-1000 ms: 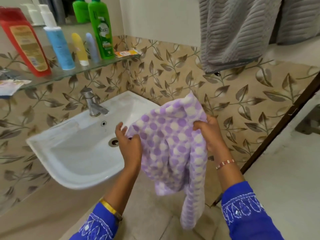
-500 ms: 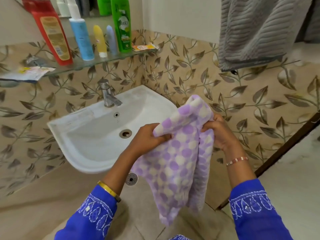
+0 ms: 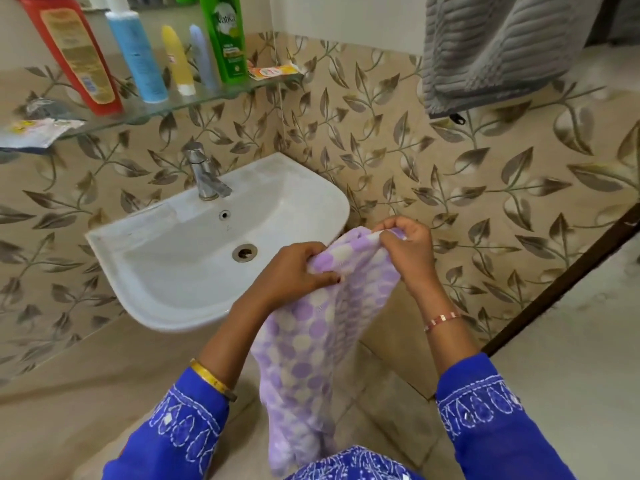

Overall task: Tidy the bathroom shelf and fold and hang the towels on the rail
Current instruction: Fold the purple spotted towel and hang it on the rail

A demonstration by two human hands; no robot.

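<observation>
Towel (image 3: 311, 341), the purple-and-white spotted one, hangs straight down between my two hands in front of the sink (image 3: 114, 258), long axis vertical, its top edge bunched; my left hand (image 3: 291, 271) grips that edge on the sink side and my right hand (image 3: 407, 251) pinches it just beside, slightly higher. I judge the right hand nearer the grey towel (image 3: 491, 50) hanging up and to the right, so the lift goes that way

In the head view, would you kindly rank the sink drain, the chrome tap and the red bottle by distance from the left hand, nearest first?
From the left hand:
1. Round metal sink drain, just left of it.
2. Chrome tap, behind the basin.
3. Red bottle, on the shelf's left, up high.
</observation>
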